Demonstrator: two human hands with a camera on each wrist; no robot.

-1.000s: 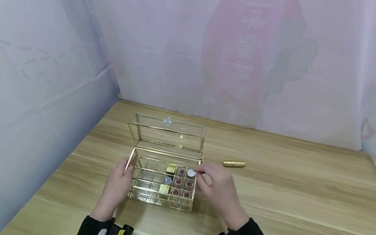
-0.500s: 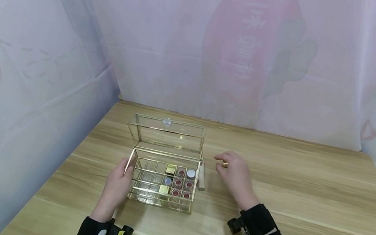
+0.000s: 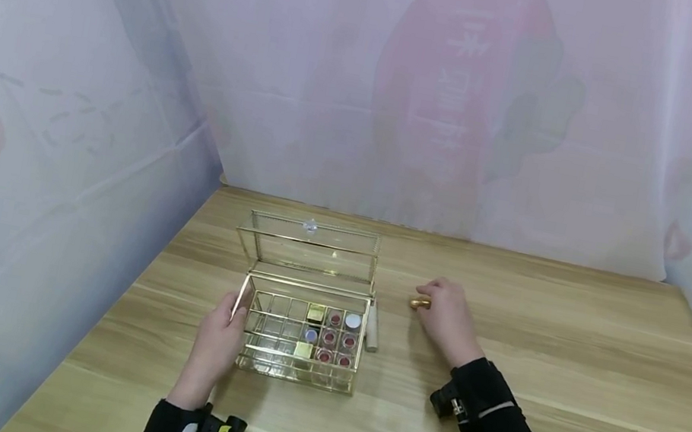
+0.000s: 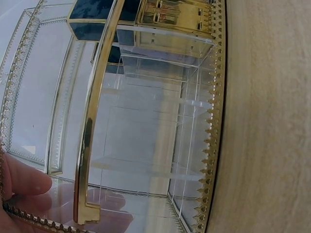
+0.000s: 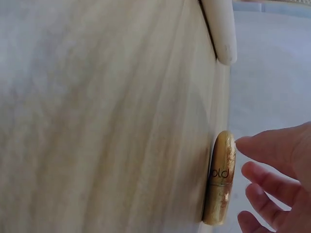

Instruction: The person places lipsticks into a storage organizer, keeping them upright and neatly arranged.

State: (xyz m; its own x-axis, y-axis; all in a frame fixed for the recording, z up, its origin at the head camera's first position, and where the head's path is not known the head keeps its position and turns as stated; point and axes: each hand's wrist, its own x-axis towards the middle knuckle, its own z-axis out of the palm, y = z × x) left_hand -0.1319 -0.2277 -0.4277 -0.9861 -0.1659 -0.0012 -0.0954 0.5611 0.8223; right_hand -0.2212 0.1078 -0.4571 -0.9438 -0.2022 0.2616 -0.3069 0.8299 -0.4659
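My left hand [image 3: 216, 344] grips the left end of a gold-framed glass box [image 3: 310, 285], whose lid [image 3: 316, 243] stands raised at the back. Through the glass in the left wrist view its fingers [image 4: 29, 179] show at the wall. Several round-topped tubes [image 3: 328, 338] and a white-topped one [image 3: 353, 321] fill the grid's right columns, beside gold square-topped ones [image 3: 316, 313]. To the right, my right hand [image 3: 447, 320] is at a gold bullet-shaped lipstick [image 5: 221, 182] lying on the table. Its fingers are loosely bent and spread, thumb tip right at the lipstick's side.
A pale tube [image 3: 373, 327] lies along the box's right side. The wooden table [image 3: 539, 343] reaches back to a printed cloth wall [image 3: 306, 124], with another cloth wall [image 3: 75, 215] on the left.
My right hand has left the white-topped tube at the box's right edge and moved right to the gold lipstick, uncovering the pale tube. My left hand stays on the box.
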